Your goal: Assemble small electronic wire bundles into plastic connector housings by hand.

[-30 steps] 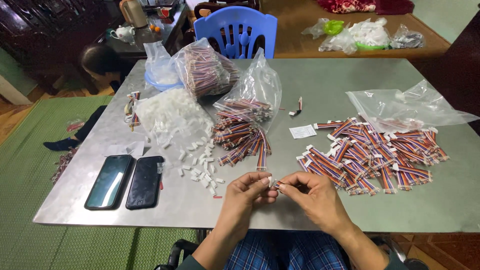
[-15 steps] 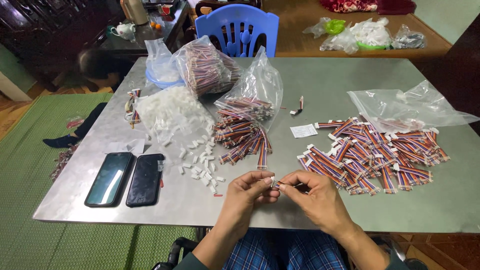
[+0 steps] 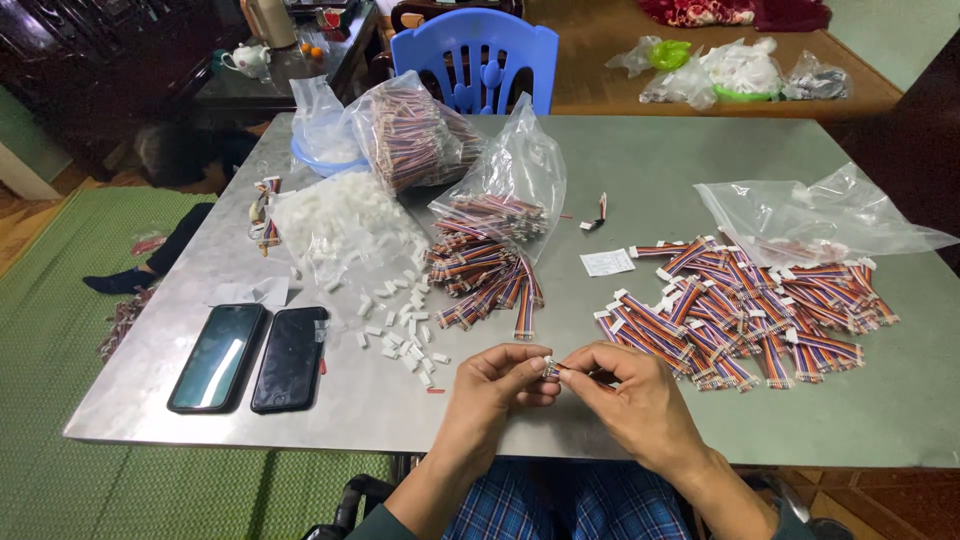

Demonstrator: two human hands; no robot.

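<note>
Both hands meet at the table's [image 3: 640, 170] near edge; left hand [image 3: 497, 378] pinches a small white connector [image 3: 549, 369], right hand [image 3: 630, 392] pinches a striped wire piece [image 3: 598, 377] against it; loose connectors [image 3: 400, 325] left, finished wires [image 3: 740, 305] right, both within reach.

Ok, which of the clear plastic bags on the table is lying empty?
The flattened bag at the far right, behind the loose cable pile. The other bags bulge with wire bundles or white connectors.

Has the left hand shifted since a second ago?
No. The left hand still pinches the small connector at the same spot, just right of the two phones near the table's front edge.
</note>
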